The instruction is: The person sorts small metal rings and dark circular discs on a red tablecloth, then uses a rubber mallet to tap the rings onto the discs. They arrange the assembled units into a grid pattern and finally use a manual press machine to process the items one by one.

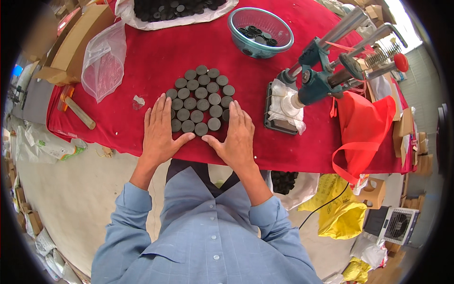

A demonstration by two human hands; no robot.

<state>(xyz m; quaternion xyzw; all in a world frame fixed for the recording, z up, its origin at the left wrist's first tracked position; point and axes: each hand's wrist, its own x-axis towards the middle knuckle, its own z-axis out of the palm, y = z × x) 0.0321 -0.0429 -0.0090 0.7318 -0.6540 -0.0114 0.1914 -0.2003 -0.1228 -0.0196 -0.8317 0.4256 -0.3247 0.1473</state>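
Observation:
A cluster of several round black caps lies flat on the red tablecloth, packed closely with small gaps. At its left side rests my left hand, fingers stretched forward and thumb pointing inward. My right hand mirrors it on the other side, its fingertips by the outermost caps. Both hands cup the near part of the cluster, the thumbs a little apart at its front. Neither hand grips anything. A few caps at the edges are partly covered by the fingers.
A green hand press stands at the right beside a red bag. Farther back are a clear basin holding caps and a white sack of black pieces. A hammer, plastic bag and cardboard box lie left.

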